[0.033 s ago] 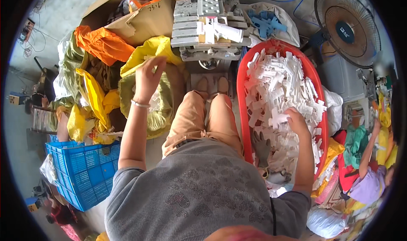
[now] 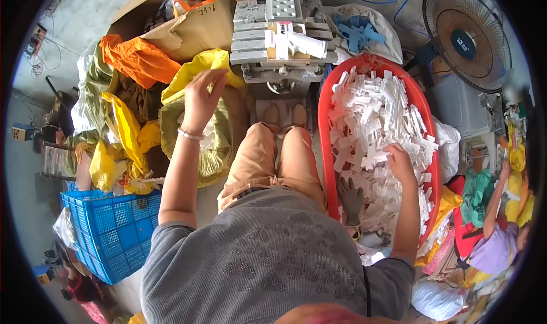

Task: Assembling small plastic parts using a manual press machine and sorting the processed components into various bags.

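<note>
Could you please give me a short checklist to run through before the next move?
1. Right hand at the red tub: ok, it reaches in at a white piece.
2. Firm grip on that piece: cannot tell.
3. Left hand without a part: cannot tell; it is raised in front of the green sack, and nothing shows plainly in it.
4. Both hands off the machine: ok, each is apart from it.
5. Pistol-shaped white part firmly seated on the machine: cannot tell; it lies there, but its hold is unclear.
6. Only white pieces in the tub: not ok, a grey glove lies there too.
</note>
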Available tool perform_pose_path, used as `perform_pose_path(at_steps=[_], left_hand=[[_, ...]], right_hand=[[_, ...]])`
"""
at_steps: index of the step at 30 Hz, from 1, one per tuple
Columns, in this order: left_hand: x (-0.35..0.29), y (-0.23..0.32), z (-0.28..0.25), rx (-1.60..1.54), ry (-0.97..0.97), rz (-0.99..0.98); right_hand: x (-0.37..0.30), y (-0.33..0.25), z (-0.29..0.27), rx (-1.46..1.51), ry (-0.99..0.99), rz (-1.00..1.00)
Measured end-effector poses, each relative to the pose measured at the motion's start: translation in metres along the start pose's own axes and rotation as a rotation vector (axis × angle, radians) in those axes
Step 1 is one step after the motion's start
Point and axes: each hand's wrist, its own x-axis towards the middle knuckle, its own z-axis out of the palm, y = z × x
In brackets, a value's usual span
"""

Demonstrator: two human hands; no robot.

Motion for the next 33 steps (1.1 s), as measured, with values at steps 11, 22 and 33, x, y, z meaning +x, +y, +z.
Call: perform_pose_path(at_steps=[11,22,33], left_hand=[[0.097,0.001,0.065,-0.216,-0.241,0.209],[0.054,-0.054,0.039,-0.375,0.200,-0.164],[-0.106,-0.122,-0.039,-0.189,0.275,-0.608]], right_hand=[[0.009,-0.014,0.006,0.404,0.628,0.120],[0.162,-0.189,0.002,1.157,0.732,-0.371],[0.205,-0.227,0.009,0.498,0.464,-0.349]])
